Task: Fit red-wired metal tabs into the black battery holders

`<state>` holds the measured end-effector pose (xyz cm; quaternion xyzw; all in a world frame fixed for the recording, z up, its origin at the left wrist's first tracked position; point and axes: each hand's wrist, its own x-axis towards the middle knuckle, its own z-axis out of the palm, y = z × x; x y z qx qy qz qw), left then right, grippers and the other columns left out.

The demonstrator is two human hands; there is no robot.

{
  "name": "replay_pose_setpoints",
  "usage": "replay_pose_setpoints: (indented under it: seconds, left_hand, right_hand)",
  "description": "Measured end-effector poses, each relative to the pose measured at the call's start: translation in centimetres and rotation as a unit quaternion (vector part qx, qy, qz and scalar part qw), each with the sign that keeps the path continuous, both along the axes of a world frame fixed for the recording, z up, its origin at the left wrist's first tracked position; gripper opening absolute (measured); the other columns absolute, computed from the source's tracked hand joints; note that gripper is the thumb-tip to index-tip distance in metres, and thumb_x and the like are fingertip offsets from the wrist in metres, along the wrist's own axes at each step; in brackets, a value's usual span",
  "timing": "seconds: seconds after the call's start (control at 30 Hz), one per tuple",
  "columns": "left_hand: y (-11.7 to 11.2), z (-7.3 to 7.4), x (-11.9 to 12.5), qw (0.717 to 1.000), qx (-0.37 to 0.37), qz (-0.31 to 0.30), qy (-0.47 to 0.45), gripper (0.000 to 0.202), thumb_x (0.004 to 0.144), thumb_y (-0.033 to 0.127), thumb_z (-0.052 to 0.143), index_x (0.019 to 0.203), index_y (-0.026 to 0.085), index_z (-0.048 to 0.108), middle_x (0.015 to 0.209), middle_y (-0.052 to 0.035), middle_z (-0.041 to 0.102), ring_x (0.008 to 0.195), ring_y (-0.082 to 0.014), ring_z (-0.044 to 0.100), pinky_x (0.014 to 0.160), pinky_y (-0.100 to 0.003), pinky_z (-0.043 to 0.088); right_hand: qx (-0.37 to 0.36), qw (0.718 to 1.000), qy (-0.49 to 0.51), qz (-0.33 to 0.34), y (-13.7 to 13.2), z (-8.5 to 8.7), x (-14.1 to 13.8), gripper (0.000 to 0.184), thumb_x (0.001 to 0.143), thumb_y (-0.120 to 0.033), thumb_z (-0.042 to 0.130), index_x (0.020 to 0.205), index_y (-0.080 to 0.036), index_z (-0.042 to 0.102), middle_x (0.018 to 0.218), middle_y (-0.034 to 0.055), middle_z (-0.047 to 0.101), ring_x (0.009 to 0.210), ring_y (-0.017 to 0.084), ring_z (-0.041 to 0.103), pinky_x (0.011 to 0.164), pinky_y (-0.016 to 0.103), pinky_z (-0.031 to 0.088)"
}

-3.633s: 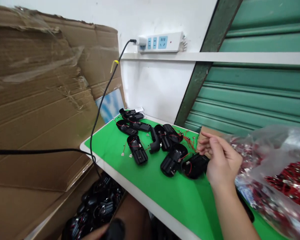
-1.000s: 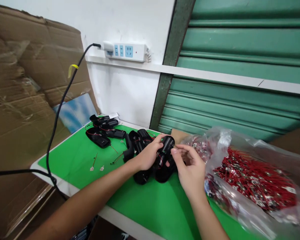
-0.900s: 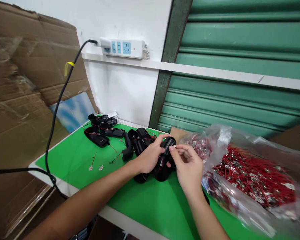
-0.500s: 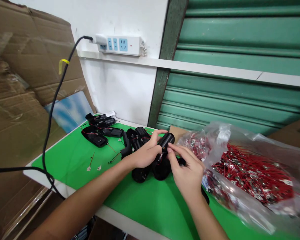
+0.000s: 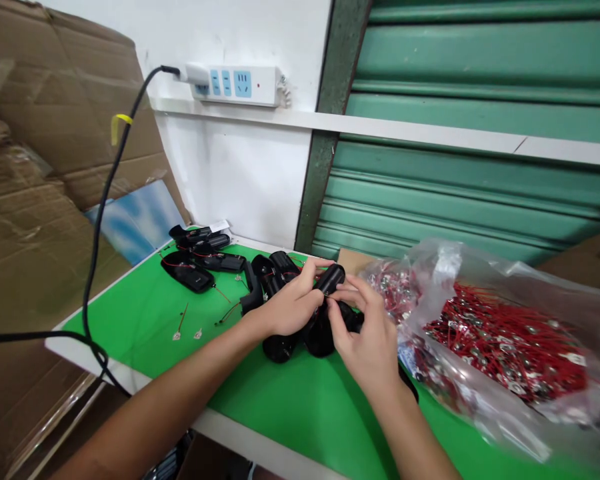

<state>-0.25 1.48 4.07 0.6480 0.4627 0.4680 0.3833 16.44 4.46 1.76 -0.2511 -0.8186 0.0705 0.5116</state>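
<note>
My left hand [image 5: 296, 303] is closed around a black cylindrical plastic housing [image 5: 332, 277], thumb on the near side and index finger along the far side. The housing is tilted, its rounded end pointing up and away. My right hand [image 5: 369, 333] is closed, thumb and fingertips pinched together at the housing's lower end; what sits between them is too small to make out. Beneath and beside the hands lie more black housings [image 5: 279, 348], partly hidden by my fingers. Some of them have thin red wires.
On the green mat [image 5: 145, 313] lie a pile of black housings [image 5: 187, 272] and small wired pieces [image 5: 177, 336]. To the right, a clear plastic bag [image 5: 480, 400] holds many red-wired parts [image 5: 510, 347]. A black cable [image 5: 97, 227] hangs at left from a power strip [image 5: 245, 85].
My right fingertips have shifted slightly left and down, from the housing's side to its lower end, and the fingers are more curled. My left hand keeps its hold.
</note>
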Motion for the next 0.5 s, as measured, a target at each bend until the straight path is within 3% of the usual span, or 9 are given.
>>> replay_pose_setpoints:
  seconds: [0.17, 0.5]
  left_hand:
    - [0.16, -0.26, 0.04, 1.000, 0.009, -0.002, 0.007, 0.054, 0.080, 0.014, 0.041, 0.133, 0.017, 0.034, 0.137, -0.0109, 0.053, 0.133, -0.0223, 0.049, 0.119, -0.040, 0.034]
    - [0.05, -0.43, 0.35, 0.998, -0.055, 0.021, -0.025, 0.060, 0.078, 0.019, 0.043, 0.138, 0.018, 0.033, 0.137, -0.0097, 0.051, 0.130, -0.0256, 0.049, 0.114, -0.043, 0.035]
  right_hand:
    - [0.011, 1.000, -0.001, -0.011, -0.11, -0.02, -0.14, 0.049, 0.099, -0.016, 0.060, 0.144, -0.023, 0.042, 0.104, 0.0069, 0.074, 0.096, 0.021, 0.076, 0.085, 0.036, 0.063]
    - [0.018, 1.000, 0.006, -0.020, -0.20, -0.67, -0.26, 0.041, 0.099, -0.013, 0.060, 0.136, -0.022, 0.046, 0.107, 0.0082, 0.074, 0.094, 0.020, 0.076, 0.083, 0.033, 0.063]
